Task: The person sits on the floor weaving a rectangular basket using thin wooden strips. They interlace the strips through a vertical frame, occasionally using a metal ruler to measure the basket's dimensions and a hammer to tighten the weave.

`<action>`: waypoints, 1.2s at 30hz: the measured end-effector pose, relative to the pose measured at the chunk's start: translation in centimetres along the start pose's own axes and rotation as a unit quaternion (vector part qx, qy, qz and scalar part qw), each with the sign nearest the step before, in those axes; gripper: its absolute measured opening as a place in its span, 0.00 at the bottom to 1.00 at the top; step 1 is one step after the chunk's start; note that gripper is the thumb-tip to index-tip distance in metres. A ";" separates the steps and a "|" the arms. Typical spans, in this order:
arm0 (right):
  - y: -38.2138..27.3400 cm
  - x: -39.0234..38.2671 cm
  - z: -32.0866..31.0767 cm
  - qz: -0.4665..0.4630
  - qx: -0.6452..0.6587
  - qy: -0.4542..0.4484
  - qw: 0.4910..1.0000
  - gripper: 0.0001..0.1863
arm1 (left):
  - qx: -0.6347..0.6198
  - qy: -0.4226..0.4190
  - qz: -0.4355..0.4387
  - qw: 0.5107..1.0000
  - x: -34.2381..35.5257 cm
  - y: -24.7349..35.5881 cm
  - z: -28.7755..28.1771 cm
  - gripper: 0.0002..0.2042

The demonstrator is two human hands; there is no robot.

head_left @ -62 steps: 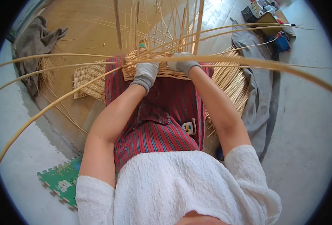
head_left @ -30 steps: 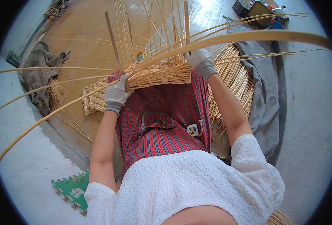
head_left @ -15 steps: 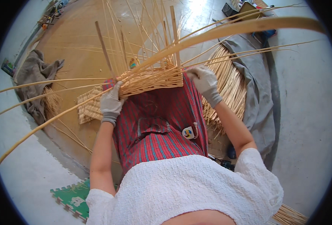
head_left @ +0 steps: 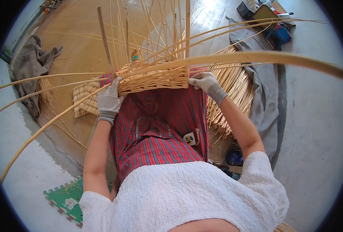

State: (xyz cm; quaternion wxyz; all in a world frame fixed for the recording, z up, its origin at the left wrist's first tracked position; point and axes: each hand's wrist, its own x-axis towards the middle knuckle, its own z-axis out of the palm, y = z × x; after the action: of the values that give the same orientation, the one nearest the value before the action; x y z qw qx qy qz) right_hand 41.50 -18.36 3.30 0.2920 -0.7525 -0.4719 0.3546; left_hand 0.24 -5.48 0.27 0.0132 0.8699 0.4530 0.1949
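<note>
A half-woven wicker basket rests at my knees over a red checked apron. Upright stakes and thin willow rods rise from its far side, and long rods stick out to left and right. My left hand, in a pale grey work glove, is closed round the basket's left end, with a rod beside its thumb. At the right end, my gloved right hand has its fingers pinched together at the basket's corner. A thick peeled rod crosses above the weave and reaches far out to the right.
A bundle of willow rods lies on a grey cloth at the right. To the left are a woven panel and a crumpled dark cloth. A green foam mat lies near left; a blue container stands far right.
The thick rod's right end has swung down toward me. My right hand has come in to the basket's right corner. My left hand keeps its grip on the left end.
</note>
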 end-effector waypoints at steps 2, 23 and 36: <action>1.6 1.0 0.5 -0.008 0.004 -0.011 1.000 0.19 | -0.004 0.006 0.001 1.000 0.2 -0.1 0.4 0.41; 0.6 -18.1 12.0 -0.347 -0.393 -0.001 0.851 0.13 | -0.470 -0.174 -0.022 0.865 -8.3 12.3 -1.6 0.12; -6.7 -12.5 12.6 -0.372 0.114 0.040 0.920 0.22 | -0.791 -0.364 -0.153 0.468 -8.5 14.1 0.7 0.19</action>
State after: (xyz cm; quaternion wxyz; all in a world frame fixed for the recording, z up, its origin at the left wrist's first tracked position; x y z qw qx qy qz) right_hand 24.12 -25.90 4.44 0.5054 -0.4979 -0.6622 0.2411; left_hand 7.15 -20.42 -0.39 0.8886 0.3982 0.1859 0.1312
